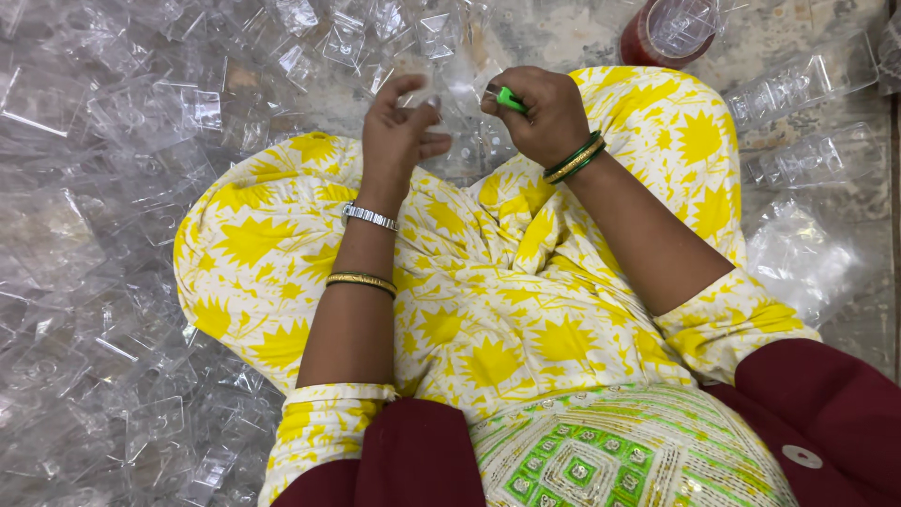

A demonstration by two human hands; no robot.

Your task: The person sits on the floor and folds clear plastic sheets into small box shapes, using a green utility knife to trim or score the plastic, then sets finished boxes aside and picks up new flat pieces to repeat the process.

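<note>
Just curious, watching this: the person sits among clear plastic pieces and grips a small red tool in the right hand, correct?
Not quite. In the head view the small tool gripped in the right hand is green, not red. The person does sit among clear plastic pieces.

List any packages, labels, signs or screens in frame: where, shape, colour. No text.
No labels, signs or screens visible.
Clear plastic packaging pieces: heaped on the floor at left and top, transparent, boxy.
Clear moulded trays: upper right, long, transparent.
Red round container: top edge, a clear piece resting on it.
Right hand holds a small green tool; left hand is open.
</note>
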